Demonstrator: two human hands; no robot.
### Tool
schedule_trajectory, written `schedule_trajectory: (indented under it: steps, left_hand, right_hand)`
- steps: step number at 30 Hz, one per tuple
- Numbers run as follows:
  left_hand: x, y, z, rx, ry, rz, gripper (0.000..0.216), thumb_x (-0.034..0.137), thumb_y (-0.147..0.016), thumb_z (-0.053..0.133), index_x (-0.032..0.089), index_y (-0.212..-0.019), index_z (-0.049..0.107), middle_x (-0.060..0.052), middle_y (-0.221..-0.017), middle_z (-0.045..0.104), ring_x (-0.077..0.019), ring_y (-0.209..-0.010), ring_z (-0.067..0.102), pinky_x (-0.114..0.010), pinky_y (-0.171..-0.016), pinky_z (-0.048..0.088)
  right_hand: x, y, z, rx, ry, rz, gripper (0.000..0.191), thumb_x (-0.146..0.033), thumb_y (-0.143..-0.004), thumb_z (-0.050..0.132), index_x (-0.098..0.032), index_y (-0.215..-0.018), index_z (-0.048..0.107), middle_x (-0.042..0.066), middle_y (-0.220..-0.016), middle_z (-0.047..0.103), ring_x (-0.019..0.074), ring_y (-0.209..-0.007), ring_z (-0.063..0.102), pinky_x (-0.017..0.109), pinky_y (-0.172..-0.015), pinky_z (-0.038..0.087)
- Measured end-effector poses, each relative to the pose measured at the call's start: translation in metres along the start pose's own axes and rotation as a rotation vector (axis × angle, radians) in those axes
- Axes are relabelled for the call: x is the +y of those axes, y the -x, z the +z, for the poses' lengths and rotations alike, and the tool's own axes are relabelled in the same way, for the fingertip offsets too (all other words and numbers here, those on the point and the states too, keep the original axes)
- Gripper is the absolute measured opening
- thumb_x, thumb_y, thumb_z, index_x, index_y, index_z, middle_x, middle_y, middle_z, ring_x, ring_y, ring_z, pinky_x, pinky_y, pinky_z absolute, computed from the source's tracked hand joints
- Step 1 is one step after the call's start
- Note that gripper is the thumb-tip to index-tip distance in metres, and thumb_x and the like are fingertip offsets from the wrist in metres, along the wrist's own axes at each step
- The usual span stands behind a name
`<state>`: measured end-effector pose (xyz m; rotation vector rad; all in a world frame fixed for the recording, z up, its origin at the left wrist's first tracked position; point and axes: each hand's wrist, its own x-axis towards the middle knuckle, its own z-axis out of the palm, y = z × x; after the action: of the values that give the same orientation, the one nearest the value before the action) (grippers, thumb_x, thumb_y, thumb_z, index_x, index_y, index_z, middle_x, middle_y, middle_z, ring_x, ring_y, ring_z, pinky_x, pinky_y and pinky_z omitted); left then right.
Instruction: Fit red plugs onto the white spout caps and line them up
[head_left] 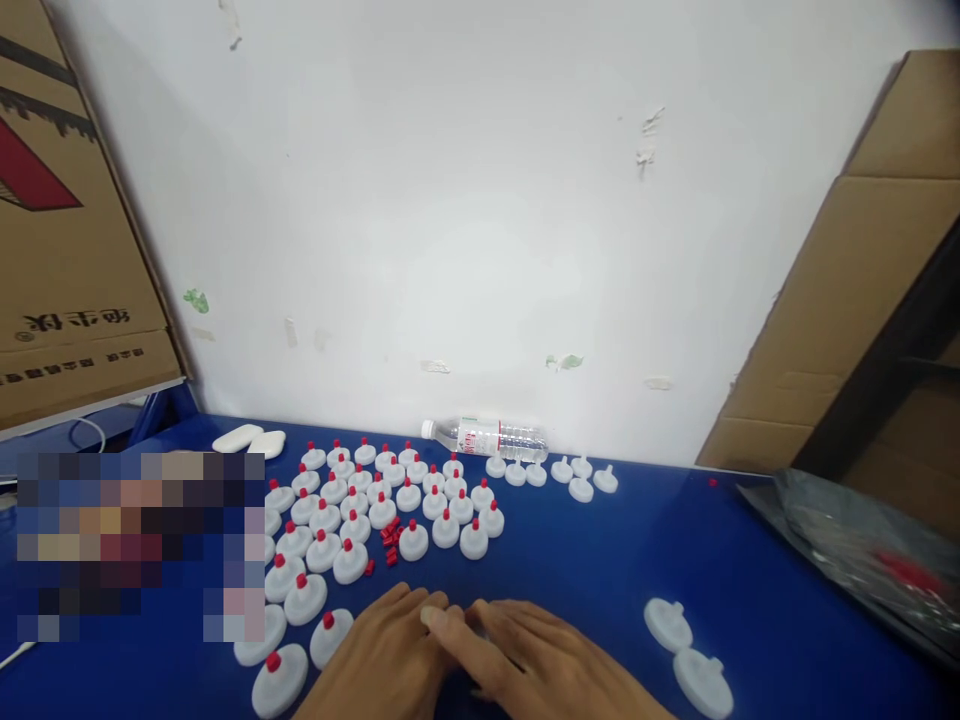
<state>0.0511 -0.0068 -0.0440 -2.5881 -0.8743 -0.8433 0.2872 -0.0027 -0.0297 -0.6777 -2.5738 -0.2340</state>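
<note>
Bright pic overall, esp. centre of white wall (pixel 480 260); top R corner falls near-black. Light prob. from overhead, source out of frame. Blue table (pixel 600 560) darker, deep shadow betw. L hand (pixel 397 640) & R hand (pixel 547 650). Glints on bottle (pixel 521 442) & plastic bag (pixel 885 540). Wide-angle stretch slants L carton (pixel 82 250) & R carton (pixel 832 270). Bottle label (pixel 480 437) print soft; blocky pixelation (pixel 142 550) masks area at L

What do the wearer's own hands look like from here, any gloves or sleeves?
The bare left hand and bare right hand are both ungloved. No ring, watch, cable or marking shows on the visible parts, and no sleeve reaches into view.
</note>
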Motion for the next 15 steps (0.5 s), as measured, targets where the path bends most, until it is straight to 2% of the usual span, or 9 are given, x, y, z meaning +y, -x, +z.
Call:
schedule_trajectory:
  steps: [3,6,10,12,15]
  left_hand:
    - [0.001,0.000,0.004,-0.011,0.000,-0.009,0.035,0.029,-0.096,0.061,0.021,-0.130,0.059,-0.006,-0.104,0.078,-0.0243,-0.091,0.072,-0.035,-0.090,0.056]
    - [0.005,-0.007,0.001,-0.091,0.012,-0.046,0.031,0.031,-0.093,0.065,0.021,-0.122,0.059,-0.005,-0.103,0.077,-0.0245,-0.088,0.072,-0.038,-0.090,0.054]
    - [0.006,-0.021,-0.011,-0.190,-0.052,-0.119,0.018,0.011,-0.087,0.060,0.023,-0.100,0.060,-0.002,-0.091,0.072,-0.0232,-0.080,0.067,-0.039,-0.084,0.051]
    - [0.004,-0.028,-0.017,-0.174,-0.092,-0.128,0.021,0.004,-0.086,0.053,0.022,-0.095,0.059,-0.002,-0.088,0.069,-0.0227,-0.076,0.063,-0.038,-0.078,0.049]
    - [-0.004,-0.035,-0.021,-0.091,-0.181,-0.116,0.027,-0.001,-0.091,0.044,0.022,-0.086,0.058,-0.003,-0.079,0.065,-0.0234,-0.068,0.057,-0.038,-0.069,0.043]
  right_hand:
    - [0.001,0.000,0.004,0.020,-0.023,0.017,0.070,-0.027,-0.103,0.066,-0.021,-0.161,0.029,0.013,-0.123,0.077,0.0244,-0.110,0.077,0.035,-0.097,0.060]
    - [0.003,-0.001,0.007,0.072,-0.107,0.051,0.064,-0.012,-0.099,0.062,-0.021,-0.155,0.033,0.007,-0.122,0.078,0.0199,-0.105,0.078,0.034,-0.103,0.057]
    - [0.005,-0.004,0.006,0.213,-0.190,0.134,0.038,-0.001,-0.091,0.057,-0.023,-0.121,0.049,0.003,-0.111,0.077,0.0180,-0.097,0.077,0.033,-0.099,0.058]
    - [0.006,-0.004,0.004,0.199,-0.174,0.166,0.033,0.000,-0.087,0.061,-0.025,-0.105,0.049,0.002,-0.106,0.076,0.0194,-0.095,0.076,0.033,-0.093,0.058]
    - [0.008,-0.005,0.000,0.108,-0.152,0.249,0.032,-0.004,-0.086,0.071,-0.026,-0.095,0.050,-0.002,-0.098,0.073,0.0200,-0.090,0.073,0.032,-0.084,0.057]
